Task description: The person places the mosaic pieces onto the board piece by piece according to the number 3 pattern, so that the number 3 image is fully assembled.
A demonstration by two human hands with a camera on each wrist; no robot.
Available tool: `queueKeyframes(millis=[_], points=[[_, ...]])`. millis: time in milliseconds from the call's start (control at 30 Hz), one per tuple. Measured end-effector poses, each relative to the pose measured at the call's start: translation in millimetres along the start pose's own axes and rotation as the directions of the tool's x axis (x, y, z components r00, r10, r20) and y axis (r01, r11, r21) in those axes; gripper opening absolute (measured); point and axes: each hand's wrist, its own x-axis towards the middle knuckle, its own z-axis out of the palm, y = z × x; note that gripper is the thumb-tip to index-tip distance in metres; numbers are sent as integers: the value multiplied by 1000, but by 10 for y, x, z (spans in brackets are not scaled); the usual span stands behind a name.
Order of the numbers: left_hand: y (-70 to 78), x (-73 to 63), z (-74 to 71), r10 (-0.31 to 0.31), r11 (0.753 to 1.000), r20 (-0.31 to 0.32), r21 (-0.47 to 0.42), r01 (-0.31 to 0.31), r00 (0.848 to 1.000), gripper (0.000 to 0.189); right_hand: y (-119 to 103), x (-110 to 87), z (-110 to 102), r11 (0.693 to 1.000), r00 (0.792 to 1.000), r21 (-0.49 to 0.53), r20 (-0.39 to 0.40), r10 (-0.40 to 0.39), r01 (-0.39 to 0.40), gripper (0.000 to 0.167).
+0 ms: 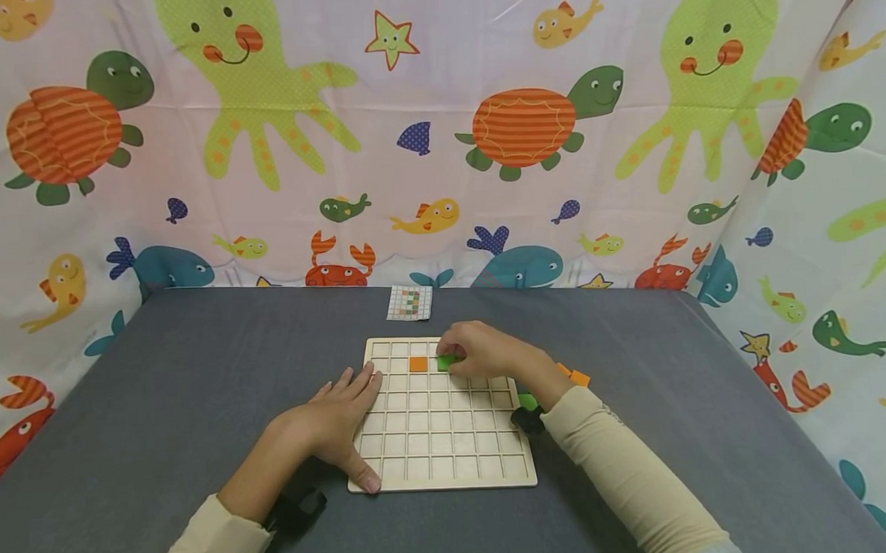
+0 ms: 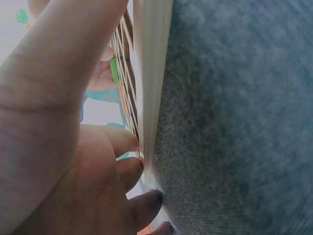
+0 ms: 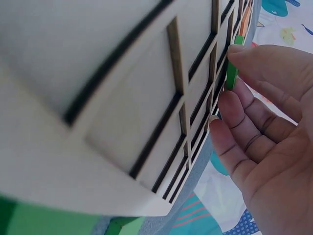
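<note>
A pale wooden grid board point(image 1: 441, 443) lies flat on the grey table, with an orange square tile point(image 1: 418, 364) in one cell of its second row. Between thumb and fingers my right hand point(image 1: 482, 348) pinches a green square tile point(image 1: 445, 363), close over a cell to the right of the orange one. The right wrist view shows that green tile point(image 3: 232, 68) edge-on, tilted against the grid, with the thumb on it. My left hand point(image 1: 338, 422) rests spread along the board's left edge, its thumb at the near left corner and its fingertips at the upper left side.
Behind the board lies a small card point(image 1: 409, 303) printed with a coloured grid pattern. Loose orange tiles point(image 1: 580, 378) and a green tile point(image 1: 527, 401) lie right of the board, partly hidden by my right forearm. A sea-animal curtain point(image 1: 439, 163) hangs behind the table.
</note>
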Motion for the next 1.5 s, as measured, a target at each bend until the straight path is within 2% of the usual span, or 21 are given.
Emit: queueKeyframes(millis=[367,733,933,1133,1333,1500], points=[[-11,9,0,5,1000,18,18,-5,1000,152,-21,94,45,1000,1000,-6,12,-23,23,24],[-16,12,10,0,1000,18,5,0,1000,153,-66,122,63,999,999,-31,9,31,-30,25],[-39,29,20,-6,1000,22,25,5,1000,155,-99,132,50,998,998,-14,-7,62,-62,18],[-41,27,0,3,1000,7,2,-3,1000,154,-115,147,32,995,995,-9,-16,101,-101,14],[-48,15,18,1,1000,8,11,-1,1000,156,-149,70,56,995,995,19,-26,100,-99,9],[-29,-5,2,15,1000,3,-6,-15,1000,152,-221,-36,84,997,997,-20,-29,68,-68,21]])
